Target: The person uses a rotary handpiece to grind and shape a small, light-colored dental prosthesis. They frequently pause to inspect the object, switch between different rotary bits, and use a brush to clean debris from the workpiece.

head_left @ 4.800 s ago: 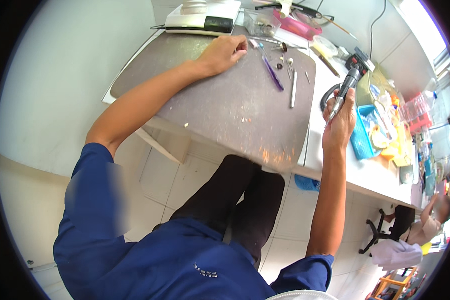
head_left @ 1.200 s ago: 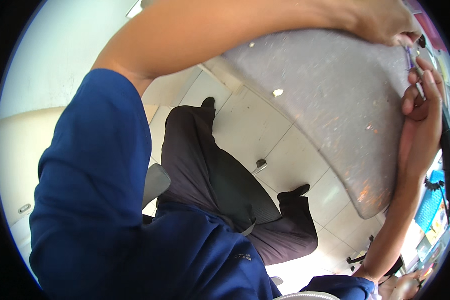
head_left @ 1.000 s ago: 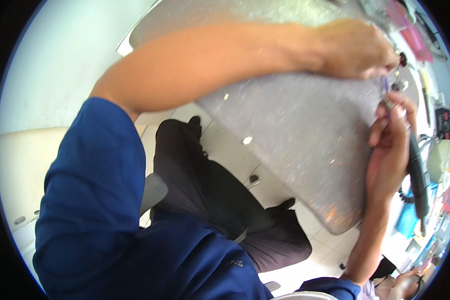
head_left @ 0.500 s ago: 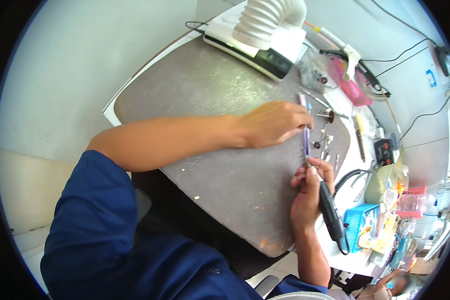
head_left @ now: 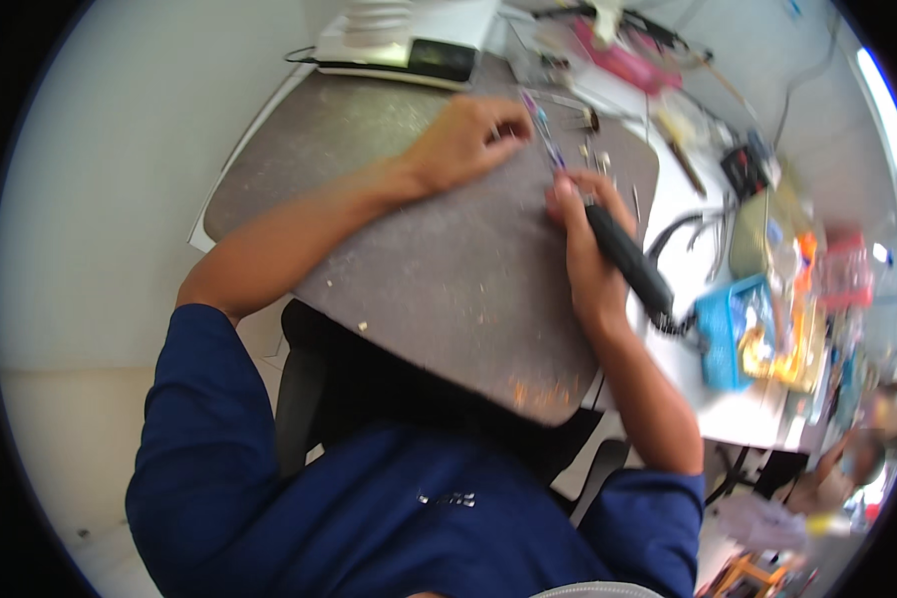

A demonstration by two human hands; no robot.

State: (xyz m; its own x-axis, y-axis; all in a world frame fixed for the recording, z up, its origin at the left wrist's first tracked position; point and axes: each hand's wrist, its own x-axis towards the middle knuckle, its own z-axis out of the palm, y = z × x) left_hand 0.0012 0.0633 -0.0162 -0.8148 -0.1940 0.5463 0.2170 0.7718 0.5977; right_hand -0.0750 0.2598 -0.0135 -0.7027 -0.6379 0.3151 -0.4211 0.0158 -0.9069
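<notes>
A black handheld rotary handpiece (head_left: 628, 261) with a coiled cord is gripped in my right hand (head_left: 590, 234) above the right part of the brown work board (head_left: 439, 269). My left hand (head_left: 468, 145) is over the far middle of the board, its fingers curled in toward the thumb. Whatever lies between those fingertips, if anything, is too small to make out. Slim purple and blue sticks (head_left: 542, 128) lie between my two hands, close to the fingers of the right one. The handpiece's tip is hidden by my right fingers.
A white machine (head_left: 399, 55) with a ribbed hose stands at the far edge. Small metal bits (head_left: 596, 157) and a brown disc (head_left: 592, 121) lie right of the sticks. Further right are a blue basket (head_left: 725, 334), a black control box (head_left: 746, 171) and a pink tray (head_left: 628, 60).
The whole view has shifted, so the board sits higher and further left. My left hand has drawn back from the purple sticks. My right hand still grips the handpiece.
</notes>
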